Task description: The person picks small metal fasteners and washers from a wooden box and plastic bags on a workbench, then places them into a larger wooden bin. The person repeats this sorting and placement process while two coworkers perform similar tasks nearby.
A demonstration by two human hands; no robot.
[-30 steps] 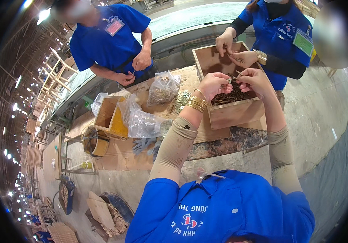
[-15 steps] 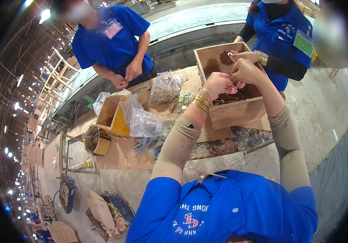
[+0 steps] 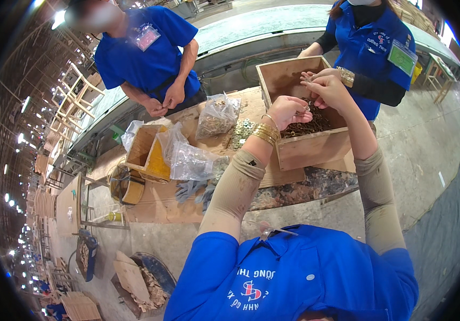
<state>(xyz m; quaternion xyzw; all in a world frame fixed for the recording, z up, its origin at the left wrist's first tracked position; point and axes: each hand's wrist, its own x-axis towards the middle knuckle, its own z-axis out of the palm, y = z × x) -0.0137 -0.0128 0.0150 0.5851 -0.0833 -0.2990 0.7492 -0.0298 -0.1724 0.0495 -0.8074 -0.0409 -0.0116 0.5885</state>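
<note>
Both my hands are above an open wooden box (image 3: 315, 151) that holds a heap of brass-coloured bolts (image 3: 307, 127). My left hand (image 3: 289, 112) is closed, its fingers curled together over the box's left side; what lies in them is too small to make out. Higher and to the right, my right hand (image 3: 329, 92) has its thumb and fingers drawn together, and anything between them is hidden. The two hands are apart. Just beyond my right fingers is a co-worker's hand (image 3: 318, 75), reaching over the box from the far right.
Left of the box lie small metal washers (image 3: 242, 132), a clear bag of hardware (image 3: 218, 119), another plastic bag (image 3: 191, 162), grey gloves (image 3: 190, 190) and a divided wooden box (image 3: 143, 147). A second co-worker (image 3: 150, 59) stands across the table at the left.
My hands were together over the box and have separated. My right hand has shifted slightly up and right. The co-worker's hand at the box no longer shows the small pale piece it held.
</note>
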